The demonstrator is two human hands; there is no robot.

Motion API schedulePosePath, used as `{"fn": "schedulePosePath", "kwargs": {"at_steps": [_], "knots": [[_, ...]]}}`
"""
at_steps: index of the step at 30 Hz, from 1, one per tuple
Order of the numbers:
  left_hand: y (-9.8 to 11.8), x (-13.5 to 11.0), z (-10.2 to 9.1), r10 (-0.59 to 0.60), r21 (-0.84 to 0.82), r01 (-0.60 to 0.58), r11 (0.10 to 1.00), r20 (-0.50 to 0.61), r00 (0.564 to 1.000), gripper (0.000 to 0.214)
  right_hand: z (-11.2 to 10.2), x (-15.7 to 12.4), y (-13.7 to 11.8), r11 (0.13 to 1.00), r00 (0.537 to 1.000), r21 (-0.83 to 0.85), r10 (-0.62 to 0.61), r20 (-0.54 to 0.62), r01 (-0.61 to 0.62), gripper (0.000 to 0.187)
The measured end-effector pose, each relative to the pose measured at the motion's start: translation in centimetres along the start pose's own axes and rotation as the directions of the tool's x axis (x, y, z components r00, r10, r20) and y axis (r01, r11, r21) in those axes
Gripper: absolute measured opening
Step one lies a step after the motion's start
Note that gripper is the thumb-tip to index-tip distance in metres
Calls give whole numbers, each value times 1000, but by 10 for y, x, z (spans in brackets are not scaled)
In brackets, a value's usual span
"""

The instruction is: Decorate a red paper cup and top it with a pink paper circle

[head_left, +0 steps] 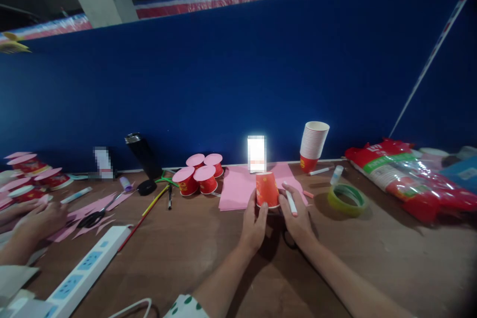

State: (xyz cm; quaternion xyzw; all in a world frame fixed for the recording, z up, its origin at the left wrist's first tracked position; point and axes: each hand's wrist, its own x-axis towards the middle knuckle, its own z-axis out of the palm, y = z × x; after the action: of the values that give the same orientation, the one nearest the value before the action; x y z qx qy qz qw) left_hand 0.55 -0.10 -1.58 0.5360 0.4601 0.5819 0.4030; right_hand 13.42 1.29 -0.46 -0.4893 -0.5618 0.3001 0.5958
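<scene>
A red paper cup (266, 189) stands upside down, its rim toward the table, at the front edge of a stack of pink paper (235, 191). My left hand (254, 226) is closed around the cup's left side, thumb at the front. Between the fingers of my right hand (301, 218) is a white marker (290, 201) with a reddish end pointing down; this hand is also beside the cup's right side. A dark loop (289, 239) shows partly beneath my right hand; the rest is hidden. Behind the cup is a bright blurred-out rectangle (257, 154).
Pink-topped red cups (204, 179) stand left of the paper. A tall cup stack (313, 141), tape roll (346, 200) and red plastic package (406, 174) lie right. Further left are a black bottle (143, 155), power strip (85, 268), scissors (93, 217) and another person's hand (40, 221).
</scene>
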Motion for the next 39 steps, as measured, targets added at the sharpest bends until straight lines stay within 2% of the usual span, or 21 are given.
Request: {"fn": "schedulePosePath", "kwargs": {"at_steps": [4, 10, 15, 18, 26, 39], "knots": [[-3, 0, -1, -60, -53, 60, 997, 10, 998, 54, 1, -1, -1, 1000, 1000, -7, -5, 13, 5, 38], [0, 2, 2, -25, -143, 33, 989, 52, 998, 56, 3, -2, 0, 999, 999, 48, -14, 35, 13, 39], [-1, 4, 3, -3, -90, 6, 996, 29, 1000, 61, 4, -3, 0, 998, 999, 58, -30, 41, 28, 38], [-1, 4, 3, -30, -61, 31, 998, 17, 999, 61, 4, -4, -1, 999, 998, 35, -37, 42, 35, 38], [-3, 4, 4, -71, -128, 71, 989, 5, 997, 54, 3, -5, -1, 992, 995, -98, -76, 65, 83, 35], [1, 5, 2, -104, -124, 103, 987, -2, 995, 47, 3, -1, 5, 995, 990, -30, -88, 108, 91, 36]]}}
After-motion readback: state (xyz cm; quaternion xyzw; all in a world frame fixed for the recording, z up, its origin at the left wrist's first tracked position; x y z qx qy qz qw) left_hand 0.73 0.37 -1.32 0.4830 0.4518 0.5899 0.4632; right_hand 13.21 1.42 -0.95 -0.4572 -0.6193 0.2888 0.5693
